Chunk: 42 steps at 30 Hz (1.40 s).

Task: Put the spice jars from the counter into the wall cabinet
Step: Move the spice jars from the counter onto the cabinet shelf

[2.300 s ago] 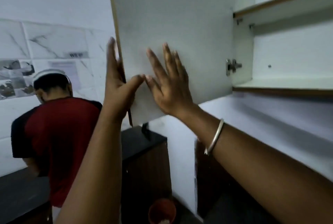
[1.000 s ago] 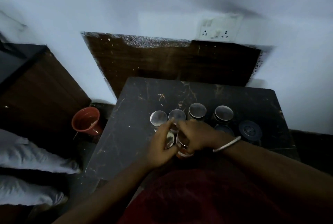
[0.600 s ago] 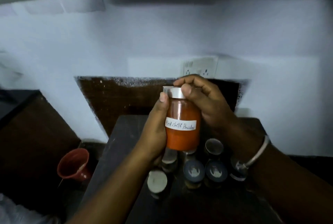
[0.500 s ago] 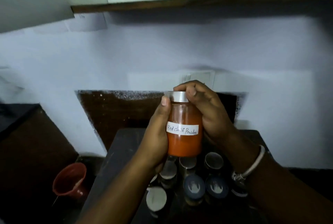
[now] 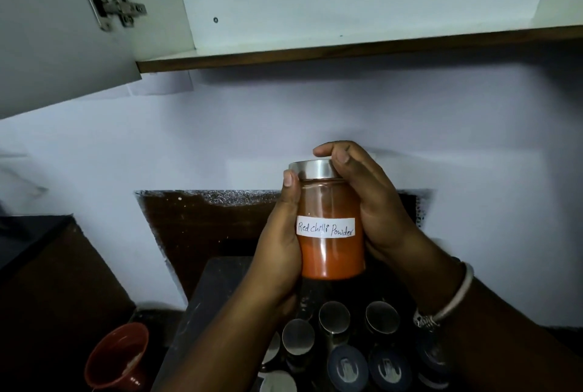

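Both hands, left hand [image 5: 277,252] and right hand [image 5: 375,211], fingers wrapped, hold the upright chilli jar [image 5: 329,224].

One jar [image 5: 331,252] of orange-red powder, labelled "Red chilli Powder", is held upright between the left hand [image 5: 279,256] and the right hand [image 5: 375,205]. Its metal lid [image 5: 312,170] is gripped by the right fingertips [image 5: 341,157]. Further jars [image 5: 334,317] are seen below on the dark counter [image 5: 202,306]. The wall cabinet [image 5: 347,52] above is open.

Head-worn, facing wall cabinet [image 5: 347,50], close, seemingly level
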### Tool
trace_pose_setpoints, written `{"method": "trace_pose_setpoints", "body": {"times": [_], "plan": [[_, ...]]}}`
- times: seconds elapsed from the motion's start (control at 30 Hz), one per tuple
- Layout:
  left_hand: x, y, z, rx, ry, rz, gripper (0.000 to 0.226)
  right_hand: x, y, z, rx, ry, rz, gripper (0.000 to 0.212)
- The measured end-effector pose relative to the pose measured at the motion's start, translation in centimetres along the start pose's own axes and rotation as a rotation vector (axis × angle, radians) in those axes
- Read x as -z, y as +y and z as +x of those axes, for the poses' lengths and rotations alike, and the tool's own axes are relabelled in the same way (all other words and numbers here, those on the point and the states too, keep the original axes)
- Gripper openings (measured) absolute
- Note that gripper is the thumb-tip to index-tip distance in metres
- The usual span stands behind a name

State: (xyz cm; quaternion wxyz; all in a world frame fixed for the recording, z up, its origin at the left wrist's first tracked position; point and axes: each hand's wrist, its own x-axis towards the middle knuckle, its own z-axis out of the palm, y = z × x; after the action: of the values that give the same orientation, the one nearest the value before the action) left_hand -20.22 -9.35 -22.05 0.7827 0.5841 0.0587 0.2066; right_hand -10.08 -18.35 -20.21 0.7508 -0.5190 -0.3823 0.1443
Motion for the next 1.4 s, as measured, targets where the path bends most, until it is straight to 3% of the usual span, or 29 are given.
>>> {"method": "trace_pose_setpoints", "body": {"times": [0.1, 0.23, 0.33, 0.4, 0.47, 0.53, 0.6, 0.67, 0.73, 0.97, 1.17, 1.4], "plan": [[0.1, 2.2, 1.9, -0.062, -0.037, -0.041, 0.069, 0.0, -2.0, 0.8, 0.093, -0.017, -0.233, 0.06], [-0.1, 10.1, 6.3, -0.212, -0.213, -0.111, 0.075, -1.6, -8.4, 4.6, 0.348, -0.156, -0.633, 0.09], [-0.5, 16.8, 9.3, -0.415, -0.145, 0.056, 0.07, -3.2, -13.9, 9.4, 0.435, -0.189, -0.73, 0.094], [-0.4, 21.0, 11.8, -0.454, -0.08, 0.193, 0.072, -4.4, -16.9, 14.0, 0.441, -0.182, -0.846, 0.091], [1.0, 23.8, 15.5, -0.439, 0.091, 0.408, 0.083, -5.7, -18.0, 19.8, 0.42, -0.15, -0.925, 0.087], [4.2, 24.9, 19.7, -0.431, 0.368, 0.741, 0.092, -7.4, -17.1, 25.7, 0.392, -0.107, -0.975, 0.084], [8.5, 24.1, 23.5, -0.409, 0.573, 1.164, 0.081, -8.7, -14.4, 31.3, 0.333, -0.071, -1.04, 0.085], [12.8, 22.1, 26.5, -0.258, 0.592, 1.557, 0.062, -10.0, -10.7, 35.9, 0.245, -0.07, -1.038, 0.085], [15.4, 20.1, 27.8, -0.206, 0.603, 1.721, 0.053, -10.7, -7.2, 39.2, 0.2, -0.073, -1.028, 0.083], [17.2, 18.8, 29.0, -0.366, 0.613, 1.791, 0.042, -13.5, -0.5, 47.2, 0.224, -0.132, -1.019, 0.082], [17.2, 18.3, 29.3, -0.42, 0.648, 1.704, 0.043, -16.9, 1.8, 51.8, 0.182, -0.217, -1.19, 0.075], [17.3, 18.2, 29.6, -0.461, 0.652, 1.671, 0.041, -17.1, 1.7, 52.9, 0.092, -0.193, -1.391, 0.09]]}}
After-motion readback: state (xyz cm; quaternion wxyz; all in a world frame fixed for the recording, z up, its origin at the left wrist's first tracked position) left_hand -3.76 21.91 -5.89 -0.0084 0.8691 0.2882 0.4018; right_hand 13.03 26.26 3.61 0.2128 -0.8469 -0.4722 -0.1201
